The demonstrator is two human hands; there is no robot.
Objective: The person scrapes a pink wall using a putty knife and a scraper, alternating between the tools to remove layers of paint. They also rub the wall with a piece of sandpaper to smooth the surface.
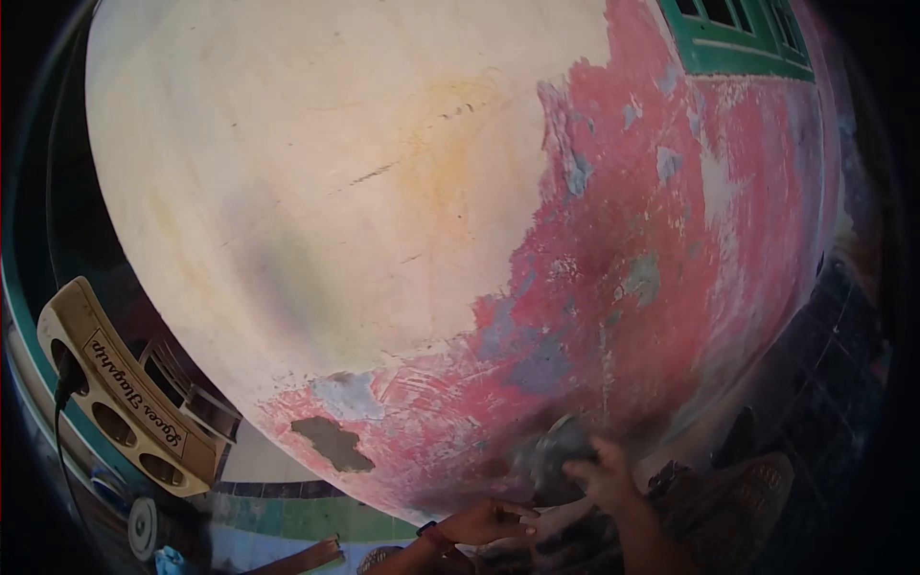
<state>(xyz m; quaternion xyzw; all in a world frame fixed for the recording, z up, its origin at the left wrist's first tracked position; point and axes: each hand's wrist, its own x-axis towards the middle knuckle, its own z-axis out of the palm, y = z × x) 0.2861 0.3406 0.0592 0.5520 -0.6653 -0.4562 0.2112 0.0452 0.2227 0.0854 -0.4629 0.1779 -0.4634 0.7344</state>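
Observation:
My right hand [606, 476] is closed around a dark grey tool with a rounded top [563, 448]. The tool is against the lower part of the wall, and its exact kind is blurred and partly hidden. A dusty smear surrounds it. My left hand [484, 523], with a dark band at its wrist, is to the left and lower, fingers loosely stretched near the wall's foot and holding nothing visible. Across the wall [335, 144], cream paint gives way to rough, scraped pink [661, 249] with bluish-grey patches. A bare grey-brown patch [333, 444] shows at lower left.
At left is a beige power strip [134, 407] with oval sockets and a black plug [69, 377] on a cord. Below it lie a round grey disc [143, 529] and a piece of wood [305, 558]. A green window frame [743, 53] is at upper right; dark tiles [834, 326] run beside the wall.

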